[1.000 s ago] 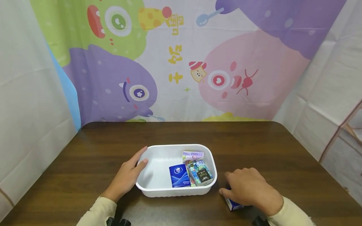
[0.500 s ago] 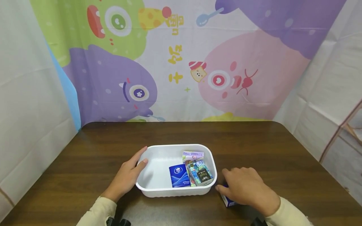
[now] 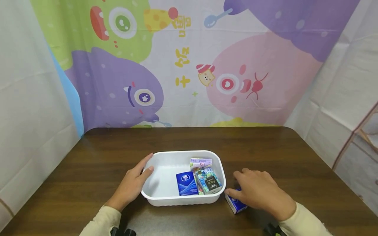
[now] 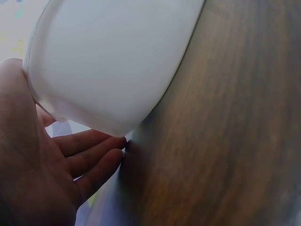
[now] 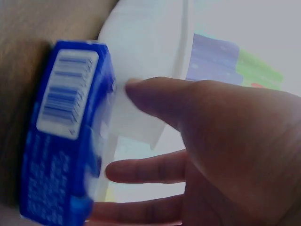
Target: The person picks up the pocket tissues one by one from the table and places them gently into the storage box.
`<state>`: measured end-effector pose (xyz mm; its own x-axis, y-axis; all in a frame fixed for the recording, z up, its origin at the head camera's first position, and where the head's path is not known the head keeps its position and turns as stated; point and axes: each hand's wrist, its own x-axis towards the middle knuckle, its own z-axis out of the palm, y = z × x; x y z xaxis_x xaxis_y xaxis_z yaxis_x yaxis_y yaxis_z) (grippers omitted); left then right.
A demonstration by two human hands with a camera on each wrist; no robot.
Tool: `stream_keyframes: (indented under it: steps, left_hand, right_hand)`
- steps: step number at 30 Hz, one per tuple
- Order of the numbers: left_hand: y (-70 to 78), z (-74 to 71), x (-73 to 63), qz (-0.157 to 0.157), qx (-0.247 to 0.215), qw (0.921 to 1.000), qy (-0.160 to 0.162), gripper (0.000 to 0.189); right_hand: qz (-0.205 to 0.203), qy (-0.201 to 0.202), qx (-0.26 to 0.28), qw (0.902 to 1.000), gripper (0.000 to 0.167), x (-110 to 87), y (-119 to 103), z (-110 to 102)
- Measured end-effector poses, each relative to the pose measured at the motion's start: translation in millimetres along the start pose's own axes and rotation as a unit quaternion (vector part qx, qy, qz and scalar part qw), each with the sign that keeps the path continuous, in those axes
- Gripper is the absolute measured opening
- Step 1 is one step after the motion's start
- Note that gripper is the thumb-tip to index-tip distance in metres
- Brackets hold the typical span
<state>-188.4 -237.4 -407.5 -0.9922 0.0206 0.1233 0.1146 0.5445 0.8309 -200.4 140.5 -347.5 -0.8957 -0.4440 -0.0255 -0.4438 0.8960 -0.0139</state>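
My left hand (image 3: 132, 183) holds the left end of a white plastic basin (image 3: 165, 200), thumb over the rim. In the left wrist view its other fingers (image 4: 101, 169) lie along the outside wall. My right hand (image 3: 260, 191) is just right of the basin, over a blue pocket tissue pack (image 3: 237, 204) on the table. Seen from the right wrist, the thumb stands apart from this pack, whose barcode end faces the camera, and the fingers extend past it. Inside the basin lie another blue tissue pack (image 3: 187, 183), a colourful pack with a black label (image 3: 209, 182) and a purple-topped pack (image 3: 201, 161).
The dark wooden table (image 3: 189, 139) reaches back to a cartoon-printed cloth (image 3: 183, 108). Pale cloth (image 3: 336, 108) hangs at the right side, and more at the left. The basin's right wall stands close to the tissue pack outside it.
The tissue pack outside the basin has shifted left toward its wall with my right hand. The right fingers have since lifted and spread, showing more of the pack. My left hand stays on the basin.
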Motion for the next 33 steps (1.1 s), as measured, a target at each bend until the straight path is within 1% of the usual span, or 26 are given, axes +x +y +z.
stream_keyframes:
  steps: [3, 7, 18, 22, 25, 29, 32, 33]
  left_hand:
    - [-0.2, 0.0, 0.1, 0.001, 0.001, 1.0, 0.001, 0.058]
    - [0.1, 0.0, 0.7, 0.001, 0.003, 1.0, 0.001, 0.057]
    - [3.2, -0.6, 1.9, -0.002, 0.006, 1.0, -0.001, 0.057]
    - [3.8, -0.9, 2.4, -0.004, 0.004, 1.0, -0.004, 0.057]
    - [3.2, -1.0, 2.8, -0.004, 0.004, 1.0, -0.002, 0.057]
    - [1.6, -0.9, 2.4, -0.005, 0.007, 1.0, -0.001, 0.058]
    - [-0.3, -0.4, 2.1, -0.007, 0.009, 0.9999, -0.001, 0.058]
    - [-1.1, -0.2, 2.0, -0.007, 0.009, 0.9999, 0.001, 0.058]
  right_hand:
    - [0.008, -0.015, -0.004, 0.9998, 0.06, -0.7, 3.8, -3.2]
    - [0.013, -0.028, -0.009, 0.9995, 0.056, -0.8, 6.7, -4.5]
    - [0.014, -0.034, 0.01, 0.9993, 0.049, 0.6, 4.8, -2.9]
    - [0.012, -0.026, 0.018, 0.9994, 0.05, 2.3, 2.5, -0.7]
    - [-0.003, -0.005, 0.02, 0.9998, 0.05, 2.9, 0.2, 2.0]
    - [-0.032, 0.02, 0.023, 0.999, 0.045, 3.2, -1.7, 6.2]
    - [-0.041, 0.027, 0.025, 0.9985, 0.046, 3.8, -1.6, 8.4]
    - [-0.038, 0.025, 0.027, 0.9986, 0.048, 4.1, -1.2, 8.6]
